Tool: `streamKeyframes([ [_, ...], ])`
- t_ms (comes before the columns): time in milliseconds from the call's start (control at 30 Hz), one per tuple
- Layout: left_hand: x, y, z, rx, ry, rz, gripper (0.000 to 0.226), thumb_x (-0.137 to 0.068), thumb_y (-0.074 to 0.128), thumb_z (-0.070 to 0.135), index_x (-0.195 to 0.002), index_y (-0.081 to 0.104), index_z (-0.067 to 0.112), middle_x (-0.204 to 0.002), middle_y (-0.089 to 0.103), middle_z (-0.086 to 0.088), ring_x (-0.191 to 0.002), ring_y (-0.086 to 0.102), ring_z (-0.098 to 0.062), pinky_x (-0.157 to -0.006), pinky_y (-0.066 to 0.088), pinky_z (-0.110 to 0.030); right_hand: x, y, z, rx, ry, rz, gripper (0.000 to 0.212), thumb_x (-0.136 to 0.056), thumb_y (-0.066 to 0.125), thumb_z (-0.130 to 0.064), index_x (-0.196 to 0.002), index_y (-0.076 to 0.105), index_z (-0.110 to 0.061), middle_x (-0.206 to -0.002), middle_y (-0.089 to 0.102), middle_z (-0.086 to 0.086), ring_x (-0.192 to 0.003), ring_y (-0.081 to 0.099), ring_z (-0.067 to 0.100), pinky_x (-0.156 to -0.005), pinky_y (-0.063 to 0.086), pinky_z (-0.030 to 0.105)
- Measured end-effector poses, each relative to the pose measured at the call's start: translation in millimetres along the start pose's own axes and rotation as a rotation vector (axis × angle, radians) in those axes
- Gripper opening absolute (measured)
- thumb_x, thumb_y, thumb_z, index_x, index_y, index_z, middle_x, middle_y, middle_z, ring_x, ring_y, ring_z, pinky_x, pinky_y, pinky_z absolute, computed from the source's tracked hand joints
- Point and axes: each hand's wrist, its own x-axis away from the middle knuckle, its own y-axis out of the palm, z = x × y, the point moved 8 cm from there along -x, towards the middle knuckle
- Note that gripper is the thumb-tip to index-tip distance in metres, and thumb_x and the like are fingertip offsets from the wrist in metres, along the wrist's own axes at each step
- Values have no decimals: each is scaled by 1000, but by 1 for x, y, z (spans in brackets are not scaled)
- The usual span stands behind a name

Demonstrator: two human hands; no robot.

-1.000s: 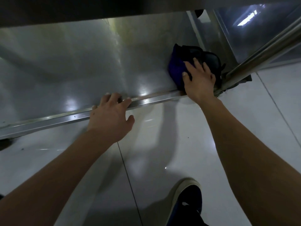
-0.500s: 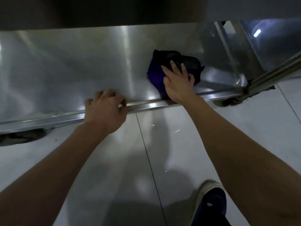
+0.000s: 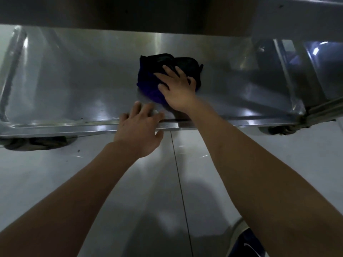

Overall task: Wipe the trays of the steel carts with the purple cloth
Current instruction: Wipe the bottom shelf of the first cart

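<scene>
The bottom tray point(image 3: 74, 86) of the steel cart fills the upper half of the head view, low above the floor. A bunched purple cloth point(image 3: 148, 86) lies on the tray near its middle. My right hand point(image 3: 178, 89) presses flat on the cloth with fingers spread and straight. My left hand point(image 3: 139, 130) rests on the tray's front rim point(image 3: 55, 127), fingers reaching over the edge onto the tray surface. The shelf above point(image 3: 167, 13) shades the back of the tray.
A cart post and frame point(image 3: 323, 110) stand at the right corner, with a caster point(image 3: 280, 129) below. Another caster point(image 3: 37, 142) sits under the left end. The tiled floor point(image 3: 185, 182) lies in front. My shoe point(image 3: 245, 242) shows at the bottom right.
My right hand has slid the cloth leftwards from the tray's right corner to near its middle. My left hand has stayed on the front rim, its fingers now reaching further over it.
</scene>
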Motion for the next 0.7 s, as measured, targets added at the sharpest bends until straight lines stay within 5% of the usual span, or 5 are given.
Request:
streamKeyframes([
  [233,-19,-14,16,30,-154,12,30,-93,48,39,-110,67,23,-130,51,-5,-123,44,-31,-94,41,-53,9,-15,37,32,-28,98,45,-105,35,-41,-150,39,-41,-166,22,-9,-152,15,23,-116,15,46],
  [467,-53,-18,69,46,-29,102,31,-93,45,37,-111,62,19,-122,55,-6,-115,47,-28,-85,44,-47,11,-35,86,25,-4,116,44,-105,36,-43,-149,40,-42,-165,23,-9,-152,16,22,-117,15,43],
  [700,-71,-7,96,-16,-118,71,27,-91,53,40,-104,64,19,-119,50,-8,-114,43,-35,-93,43,-61,22,-67,165,16,109,201,42,-106,37,-39,-147,43,-42,-163,29,-11,-151,19,18,-115,17,40],
])
